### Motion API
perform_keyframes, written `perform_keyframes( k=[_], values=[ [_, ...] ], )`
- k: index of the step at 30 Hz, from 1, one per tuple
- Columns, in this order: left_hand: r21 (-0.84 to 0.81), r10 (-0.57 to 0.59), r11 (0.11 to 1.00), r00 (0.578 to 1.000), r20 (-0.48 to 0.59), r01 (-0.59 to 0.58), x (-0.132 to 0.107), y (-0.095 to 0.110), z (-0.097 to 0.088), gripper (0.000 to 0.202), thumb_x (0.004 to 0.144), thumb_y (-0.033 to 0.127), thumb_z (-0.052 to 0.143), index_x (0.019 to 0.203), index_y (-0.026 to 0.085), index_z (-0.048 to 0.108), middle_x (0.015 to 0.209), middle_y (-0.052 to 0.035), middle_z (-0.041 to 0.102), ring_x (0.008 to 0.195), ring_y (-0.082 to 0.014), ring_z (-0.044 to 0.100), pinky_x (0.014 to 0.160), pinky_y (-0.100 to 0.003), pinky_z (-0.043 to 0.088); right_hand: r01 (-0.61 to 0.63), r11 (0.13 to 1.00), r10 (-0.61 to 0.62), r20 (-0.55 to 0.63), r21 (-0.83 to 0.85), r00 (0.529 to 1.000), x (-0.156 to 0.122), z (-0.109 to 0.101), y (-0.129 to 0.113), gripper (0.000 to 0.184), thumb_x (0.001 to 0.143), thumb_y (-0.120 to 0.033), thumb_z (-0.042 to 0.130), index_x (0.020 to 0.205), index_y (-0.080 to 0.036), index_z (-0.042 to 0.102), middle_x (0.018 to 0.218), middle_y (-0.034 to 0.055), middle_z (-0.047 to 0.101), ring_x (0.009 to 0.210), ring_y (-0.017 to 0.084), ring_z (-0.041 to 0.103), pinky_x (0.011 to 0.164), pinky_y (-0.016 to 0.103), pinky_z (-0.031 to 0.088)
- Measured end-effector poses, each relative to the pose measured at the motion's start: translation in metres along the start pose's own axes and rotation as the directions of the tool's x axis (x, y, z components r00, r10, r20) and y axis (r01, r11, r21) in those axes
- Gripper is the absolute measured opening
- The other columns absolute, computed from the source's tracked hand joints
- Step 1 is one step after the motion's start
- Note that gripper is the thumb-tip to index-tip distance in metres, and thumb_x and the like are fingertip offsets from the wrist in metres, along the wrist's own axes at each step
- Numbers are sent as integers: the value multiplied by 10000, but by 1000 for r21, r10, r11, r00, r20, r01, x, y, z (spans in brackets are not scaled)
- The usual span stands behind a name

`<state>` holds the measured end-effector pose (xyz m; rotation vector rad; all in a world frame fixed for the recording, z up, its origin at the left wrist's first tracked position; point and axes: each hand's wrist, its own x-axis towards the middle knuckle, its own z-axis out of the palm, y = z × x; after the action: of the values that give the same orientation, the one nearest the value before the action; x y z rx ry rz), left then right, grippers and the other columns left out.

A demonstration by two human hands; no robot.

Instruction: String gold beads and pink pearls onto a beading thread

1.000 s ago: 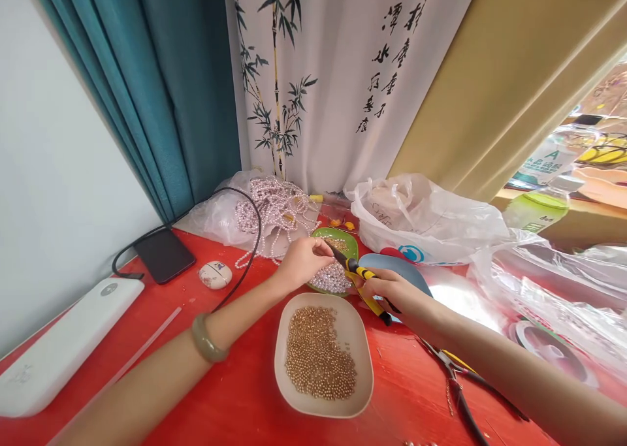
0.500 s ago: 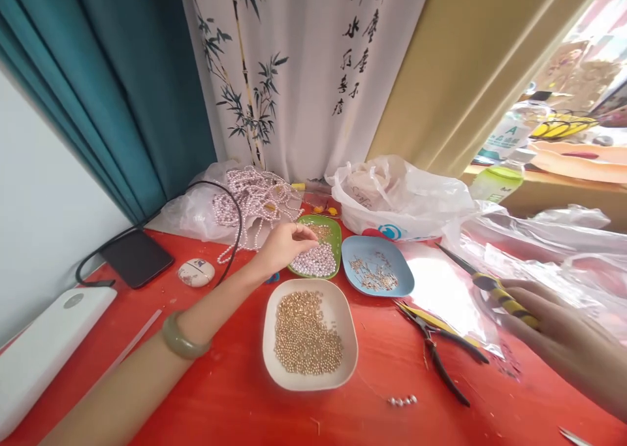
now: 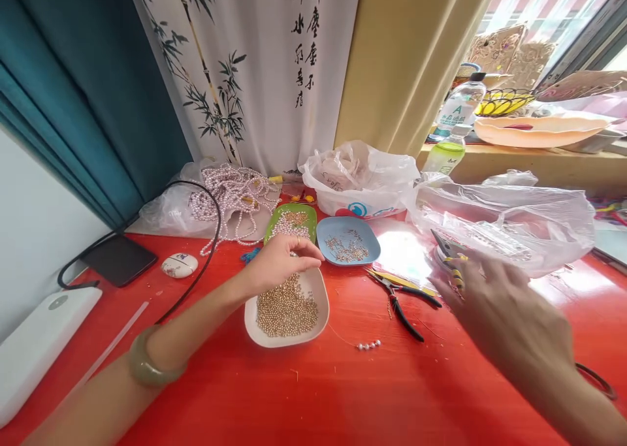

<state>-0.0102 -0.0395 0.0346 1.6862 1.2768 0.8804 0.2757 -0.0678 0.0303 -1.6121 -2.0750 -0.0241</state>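
The tool [image 3: 453,249] is well right of the bowl [image 3: 323,302], by the bag [image 3: 558,217]; your right hand [image 3: 514,309] covers its handle, but whether those fingers grip or just rest cannot be told. Your left hand [image 3: 277,263] hovers over the bowl's far side, fingers narrow, any pinch hidden. You seem to be handling the tool; moving it calls for keeping its blades off the bag. The widest worktop [image 3: 343,400] room lies on your side of the bowl; pliers [image 3: 392,296] lie to its right.

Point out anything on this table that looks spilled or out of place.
Thin scraps lie loose on the red tabletop, in front of the cream tray and near the black-handled pliers, like litter. A short row of pearly beads also sits outside that tray.
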Motion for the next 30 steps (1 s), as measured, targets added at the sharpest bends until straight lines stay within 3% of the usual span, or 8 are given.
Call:
perform_keyframes(
  k=[2,4,7,13,18,22,26,30],
  values=[
    [-18,-8,1000,1000,3,9,-5,6,3,70,643,219,611,671,190,668,687,-37,661,603,-139,570,538,-240,435,165,982,-156,94,-93,983,-12,8,-35,164,803,-336,465,850,-202,546,919,127,590,854,311,529,609,364,365],
    [-54,-16,998,1000,8,17,-8,10,7,61,639,214,618,668,187,665,685,-35,661,589,-130,565,538,-235,438,333,943,-324,293,21,899,-23,21,-66,118,780,-298,525,833,-199,559,841,75,616,731,232,571,550,303,384],
    [-109,-32,994,999,10,33,-10,11,12,64,638,211,620,677,176,657,661,-31,654,579,-123,562,544,-233,444,370,929,-339,391,-3,855,-34,44,-93,52,773,-212,524,761,-178,561,756,59,608,685,219,571,489,280,369],
    [-137,-66,988,998,-15,64,-16,1,11,81,650,228,622,689,160,642,599,-6,618,538,-103,540,525,-217,426,322,938,-262,351,-125,899,-49,64,-97,213,750,4,410,708,-160,539,716,79,597,630,215,541,502,290,360],
    [-177,-59,983,998,-19,55,-24,-2,9,72,654,210,621,705,170,651,659,-9,633,577,-97,542,546,-205,428,330,942,-296,301,-69,907,-31,40,-85,148,816,-96,423,732,-169,521,762,66,586,707,202,516,598,291,381],
    [-290,-93,952,995,18,95,-26,7,11,136,665,214,617,782,172,672,723,-35,656,638,-114,561,581,-221,440,143,935,-205,166,325,965,4,10,-80,137,836,-215,454,707,-183,489,731,19,541,677,152,482,594,258,369],
    [-391,-90,917,996,-20,75,-20,14,14,185,639,235,657,805,156,681,777,-52,666,704,-123,565,633,-233,438,-11,771,-168,221,636,961,34,-5,-88,211,808,-321,487,656,-175,497,604,-31,448,523,102,377,487,239,291],
    [-460,-71,888,994,-82,26,-13,14,16,227,621,253,684,824,153,677,806,-54,661,717,-123,560,646,-239,429,-107,604,-123,225,790,967,47,-4,-99,213,779,-335,522,658,-160,509,579,-48,402,511,81,343,478,234,262]
  ],
)
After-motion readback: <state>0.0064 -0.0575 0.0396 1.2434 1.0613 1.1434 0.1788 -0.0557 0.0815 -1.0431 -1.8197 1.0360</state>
